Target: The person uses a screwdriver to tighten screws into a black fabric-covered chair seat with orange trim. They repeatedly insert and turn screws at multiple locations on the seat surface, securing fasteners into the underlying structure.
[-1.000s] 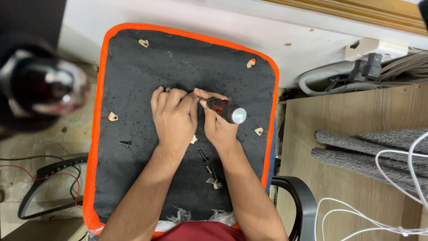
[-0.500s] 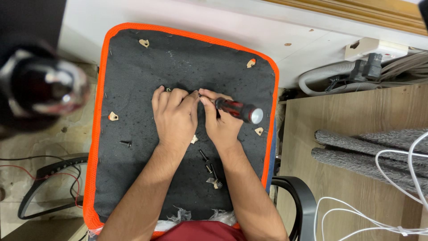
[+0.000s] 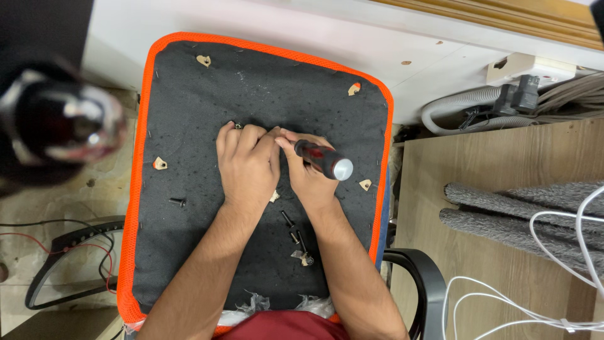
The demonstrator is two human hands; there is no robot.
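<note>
Head view. Upturned chair seat, dark fabric underside with orange rim, lies below the person. Right hand closed around a screwdriver, red-and-black handle with silver cap, tip hidden under the fingers near the seat's middle. Left hand rests flat, fingers curled loosely on the fabric, touching the right hand; holds nothing visible. Loose black screws lie just below the right wrist; a single screw sits apart to the left. Black armrest beside the right forearm. White cables on the wooden floor at right.
</note>
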